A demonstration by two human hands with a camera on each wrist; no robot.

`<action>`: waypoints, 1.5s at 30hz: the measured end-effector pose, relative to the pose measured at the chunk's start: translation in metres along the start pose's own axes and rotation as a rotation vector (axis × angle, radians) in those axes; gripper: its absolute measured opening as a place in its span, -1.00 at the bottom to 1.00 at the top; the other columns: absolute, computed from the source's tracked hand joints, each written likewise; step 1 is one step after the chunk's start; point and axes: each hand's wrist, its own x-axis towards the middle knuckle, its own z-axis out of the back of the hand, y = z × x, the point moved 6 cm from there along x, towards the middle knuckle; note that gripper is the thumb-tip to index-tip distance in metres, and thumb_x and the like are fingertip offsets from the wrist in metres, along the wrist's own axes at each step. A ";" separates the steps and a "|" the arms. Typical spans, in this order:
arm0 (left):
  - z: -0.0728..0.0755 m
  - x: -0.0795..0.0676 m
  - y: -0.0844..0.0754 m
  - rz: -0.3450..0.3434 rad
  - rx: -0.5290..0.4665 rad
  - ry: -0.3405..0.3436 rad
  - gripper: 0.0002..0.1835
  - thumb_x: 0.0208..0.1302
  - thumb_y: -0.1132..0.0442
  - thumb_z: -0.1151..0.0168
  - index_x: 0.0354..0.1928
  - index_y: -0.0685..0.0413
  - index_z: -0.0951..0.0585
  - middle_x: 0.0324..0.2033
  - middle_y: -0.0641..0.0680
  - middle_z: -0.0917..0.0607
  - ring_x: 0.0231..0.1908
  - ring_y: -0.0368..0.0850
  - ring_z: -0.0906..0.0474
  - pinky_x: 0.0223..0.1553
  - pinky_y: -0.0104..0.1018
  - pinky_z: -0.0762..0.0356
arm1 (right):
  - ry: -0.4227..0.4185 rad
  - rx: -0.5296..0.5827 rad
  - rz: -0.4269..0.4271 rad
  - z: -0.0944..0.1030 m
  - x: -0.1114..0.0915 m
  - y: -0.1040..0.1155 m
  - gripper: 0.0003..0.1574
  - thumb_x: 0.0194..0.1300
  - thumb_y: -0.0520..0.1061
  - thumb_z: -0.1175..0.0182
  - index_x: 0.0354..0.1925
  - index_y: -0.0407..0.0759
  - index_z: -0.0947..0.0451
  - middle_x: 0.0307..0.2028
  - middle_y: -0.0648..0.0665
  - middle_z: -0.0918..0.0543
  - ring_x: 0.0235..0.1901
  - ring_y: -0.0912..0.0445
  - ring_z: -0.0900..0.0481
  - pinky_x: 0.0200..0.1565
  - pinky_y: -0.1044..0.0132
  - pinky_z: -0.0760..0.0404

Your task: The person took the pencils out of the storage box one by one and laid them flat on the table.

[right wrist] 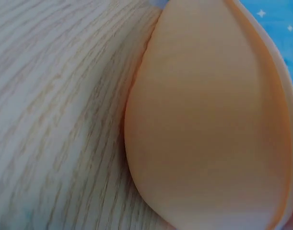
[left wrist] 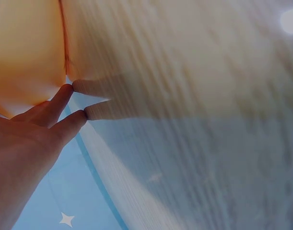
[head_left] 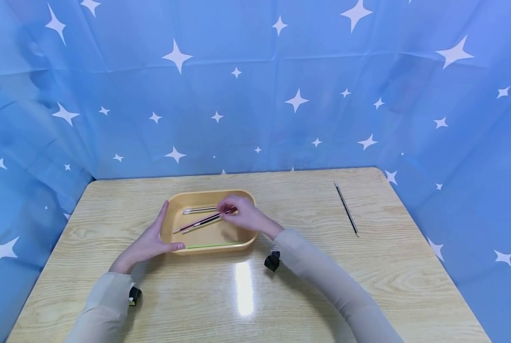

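A yellow-orange plastic tray (head_left: 214,194) sits on the table, left of the middle. My left hand (head_left: 150,242) holds its near left corner, thumb along the front rim and fingers against the outer side; in the left wrist view two fingertips (left wrist: 84,115) show beside the wall. My right hand (head_left: 240,214) reaches over the right end and pinches the upper part of a dark red pencil (head_left: 185,228). Striped pencils (head_left: 201,225) lie close beside it, and more (head_left: 195,210) lie behind. Along the front inner wall runs a thin green pencil (head_left: 212,246). Only the tray's wall (right wrist: 199,120) fills the right wrist view.
A dark pencil (head_left: 346,209) lies on the wooden table (head_left: 306,295) at the right, well away from the tray. A blue curtain with white stars (head_left: 255,114) hangs round the back and sides. Black wrist cameras (head_left: 272,261) hang under the sleeves.
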 end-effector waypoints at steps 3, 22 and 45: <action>0.000 0.001 0.000 -0.001 -0.004 -0.002 0.38 0.00 0.09 -0.53 0.50 0.04 0.43 0.47 0.33 0.26 0.39 0.40 0.19 0.30 0.31 0.12 | 0.052 -0.063 0.000 -0.007 0.003 0.000 -0.80 0.23 -0.34 -0.26 -0.15 -0.39 -0.59 -0.23 -0.18 -0.65 -0.22 0.04 -0.61 -0.12 0.33 -0.61; -0.002 0.000 0.001 0.005 -0.018 -0.005 0.38 -0.01 0.09 -0.53 0.50 0.08 0.42 0.46 0.35 0.24 0.39 0.41 0.17 0.30 0.29 0.12 | 0.200 -0.141 -0.078 -0.035 0.016 -0.006 -0.72 0.28 -0.19 -0.28 -0.07 -0.32 -0.59 -0.20 -0.13 -0.67 -0.18 0.13 -0.60 -0.08 0.43 -0.52; 0.001 -0.001 -0.003 0.030 -0.045 0.005 0.36 0.03 0.11 -0.51 0.50 -0.01 0.44 0.47 0.33 0.24 0.39 0.39 0.17 0.30 0.31 0.11 | 0.378 -0.396 -0.084 -0.052 0.017 -0.013 -0.53 0.36 0.13 -0.19 0.14 -0.04 -0.59 0.03 -0.04 -0.56 0.01 0.11 -0.45 0.04 0.29 -0.41</action>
